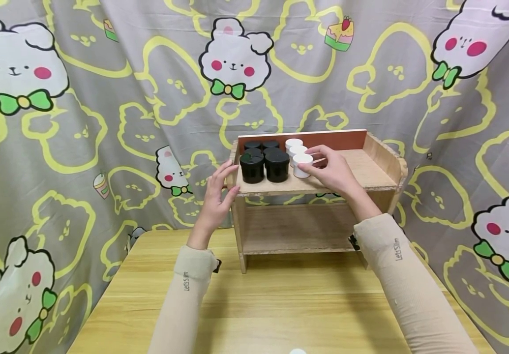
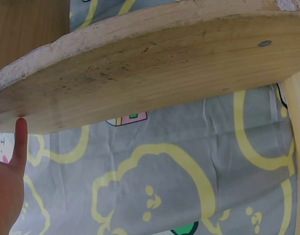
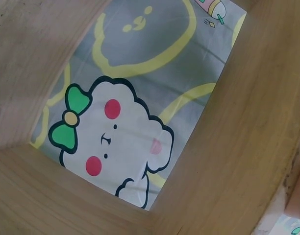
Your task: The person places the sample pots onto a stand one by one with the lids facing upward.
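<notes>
A small wooden shelf [image 1: 298,186] stands on the table, with black lidded jars [image 1: 277,166] in two columns at the left of its top board. Beside them runs a row of white lidded jars from back to front. My right hand [image 1: 337,171] pinches the front white jar [image 1: 301,167] between thumb and fingers; the jar appears to be on the board. My left hand [image 1: 215,195] touches the shelf's left side panel with extended fingers. In the left wrist view, part of the left hand [image 2: 8,191] meets that side panel [image 2: 140,63].
The lower board [image 1: 298,228] lies under the top one, and a raised side panel [image 1: 384,157] bounds the right. Behind hangs a grey patterned curtain [image 1: 117,98]. On the wooden table [image 1: 281,305], a white round thing [image 1: 297,351] shows at the bottom edge of the head view.
</notes>
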### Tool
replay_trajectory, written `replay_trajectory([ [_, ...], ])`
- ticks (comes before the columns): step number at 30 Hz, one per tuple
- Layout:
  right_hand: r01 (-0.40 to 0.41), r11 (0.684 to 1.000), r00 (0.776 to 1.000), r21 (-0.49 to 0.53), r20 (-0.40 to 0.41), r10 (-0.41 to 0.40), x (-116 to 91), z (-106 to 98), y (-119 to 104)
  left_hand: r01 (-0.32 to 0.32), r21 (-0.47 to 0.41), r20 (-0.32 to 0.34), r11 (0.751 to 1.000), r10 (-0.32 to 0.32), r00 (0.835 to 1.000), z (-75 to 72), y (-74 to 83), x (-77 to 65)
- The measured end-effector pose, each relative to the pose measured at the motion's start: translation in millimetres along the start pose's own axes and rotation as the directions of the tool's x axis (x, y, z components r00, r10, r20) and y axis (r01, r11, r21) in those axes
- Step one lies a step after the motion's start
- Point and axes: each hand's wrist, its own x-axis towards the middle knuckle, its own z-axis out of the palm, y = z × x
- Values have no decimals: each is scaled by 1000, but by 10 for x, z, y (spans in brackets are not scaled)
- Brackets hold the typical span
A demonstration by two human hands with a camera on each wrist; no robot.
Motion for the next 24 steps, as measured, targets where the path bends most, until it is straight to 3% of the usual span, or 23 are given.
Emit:
replay_trajectory([
  [7, 55, 997, 996, 56, -76, -50, -57, -50, 35, -21, -5, -11, 1000, 21, 1000, 11, -10, -8],
  [13, 125, 987, 982, 103, -154, -108, -262, -113, 8, -6, -11, -16, 1000, 6, 1000, 8, -9, -22],
  [24, 258, 955, 965, 146, -78, -249, -977, -71, -35, -37, -62, -42, 997, 34, 999, 37, -34, -2],
])
